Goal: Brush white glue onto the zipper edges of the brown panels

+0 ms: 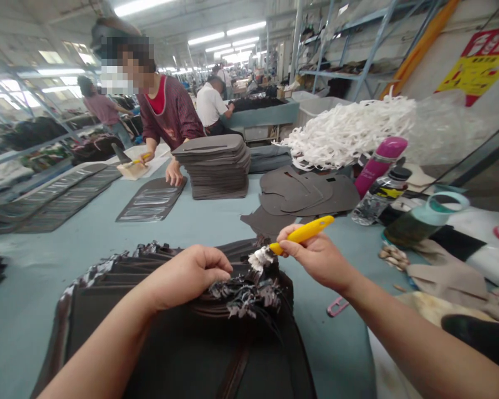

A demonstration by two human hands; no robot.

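My right hand point(311, 252) is closed round a yellow-handled brush point(305, 231). White matter covers the brush's bristles point(260, 259), which touch the far right edge of a pile of dark, layered pieces point(170, 343). Ragged, shiny dark tabs point(249, 296) stick up along that edge. My left hand point(195, 274) rests on the pile just left of these tabs, fingers curled and pressed together at the edge. Whether its fingertips pinch a layer is hidden.
Across the blue-green table point(216, 224), a person point(172, 111) works beside a grey stack point(212, 166). Bottles point(378, 194) and flat grey pieces point(307, 194) lie to the right, near a heap of white strips point(349, 130). A pink clip point(336, 306) lies near my right forearm.
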